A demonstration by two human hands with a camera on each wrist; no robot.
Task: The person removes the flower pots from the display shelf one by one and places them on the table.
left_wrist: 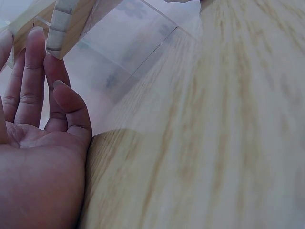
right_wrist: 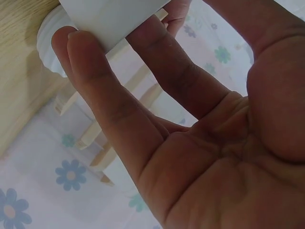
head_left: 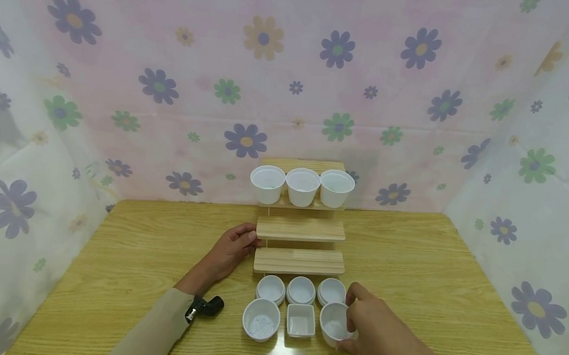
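My right hand pinches a round white cup between thumb and fingers at the front right of the group; its white wall fills the top of the right wrist view. My left hand is at the left side of a tiered wooden stand. In the left wrist view its fairly straight fingers reach up to the board ends. Another round white cup and a square white dish stand left of the held cup.
Three white tubs line the stand's top tier. Three low round white dishes sit in a row before the lowest board. A wood-grain table carries everything, with flowered cloth behind and at both sides.
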